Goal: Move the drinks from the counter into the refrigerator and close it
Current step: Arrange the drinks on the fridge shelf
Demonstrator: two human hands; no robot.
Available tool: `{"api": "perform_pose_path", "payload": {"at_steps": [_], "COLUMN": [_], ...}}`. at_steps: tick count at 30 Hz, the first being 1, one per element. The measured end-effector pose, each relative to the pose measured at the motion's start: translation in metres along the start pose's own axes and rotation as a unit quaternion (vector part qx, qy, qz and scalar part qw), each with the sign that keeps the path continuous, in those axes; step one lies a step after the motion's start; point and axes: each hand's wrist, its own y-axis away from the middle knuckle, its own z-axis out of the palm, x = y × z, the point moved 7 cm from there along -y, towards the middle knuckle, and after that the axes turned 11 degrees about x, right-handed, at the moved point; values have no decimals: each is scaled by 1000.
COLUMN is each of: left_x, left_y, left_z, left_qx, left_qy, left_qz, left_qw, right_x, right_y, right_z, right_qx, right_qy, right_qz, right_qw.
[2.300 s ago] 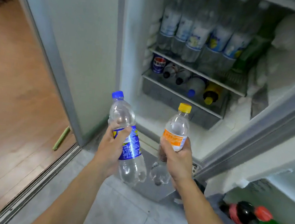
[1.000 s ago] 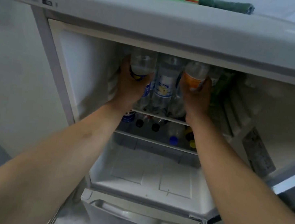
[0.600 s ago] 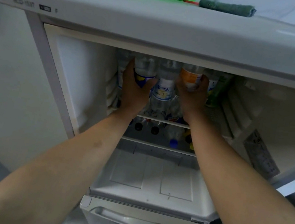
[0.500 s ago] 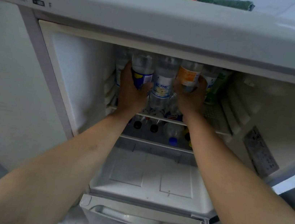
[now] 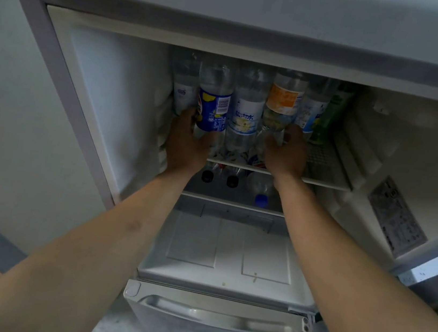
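Both my arms reach into the open refrigerator [image 5: 114, 100]. My left hand [image 5: 187, 144] grips the base of a clear bottle with a blue label [image 5: 214, 103], upright at the left of the upper shelf [image 5: 325, 182]. My right hand [image 5: 284, 152] grips the base of a clear bottle with an orange label [image 5: 283, 101], upright further right. Between them stands a white-labelled bottle [image 5: 245, 113]. Both bottle tops are hidden behind the refrigerator's top edge.
More upright bottles fill the shelf, with a green one [image 5: 331, 111] at the right. Bottles lie on their sides in the drawer below [image 5: 260, 197]. A lower compartment handle [image 5: 214, 314] juts out near the floor. The open door [image 5: 428, 268] is at the right.
I carried the two bottles from outside the refrigerator up into the upper shelf. In the last half second they came lower and my hands slid down to their bases.
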Motion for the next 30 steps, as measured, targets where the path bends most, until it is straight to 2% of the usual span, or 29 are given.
{"api": "perform_pose_path", "payload": {"at_steps": [4,8,13,16,19,22,24,30], "left_x": [-5,-14,-23,-32,-39,-49,-56,-60], "left_y": [2,15,38,58,83,108,125,191], "left_z": [0,-7,-21,-26,-29,-23,-13,2], "left_qx": [-4,28,53,38,29,-1,-38,-127], "left_qy": [22,58,89,106,133,137,132,104], "left_qz": [-18,-42,-64,-79,-59,-45,-67,-87], "left_qw": [1000,997,993,991,989,990,988,983], "right_x": [4,11,-1,1,14,34,52,109], "right_y": [-2,4,29,55,87,119,139,205], "right_z": [0,0,-17,-31,-44,-63,-79,-137], "right_qx": [-11,-10,59,99,115,112,109,96], "right_qy": [0,-3,-19,-58,-70,-48,-27,-19], "right_qz": [1,34,-26,-7,12,29,43,162], "right_qw": [1000,999,998,993,991,992,993,982]}}
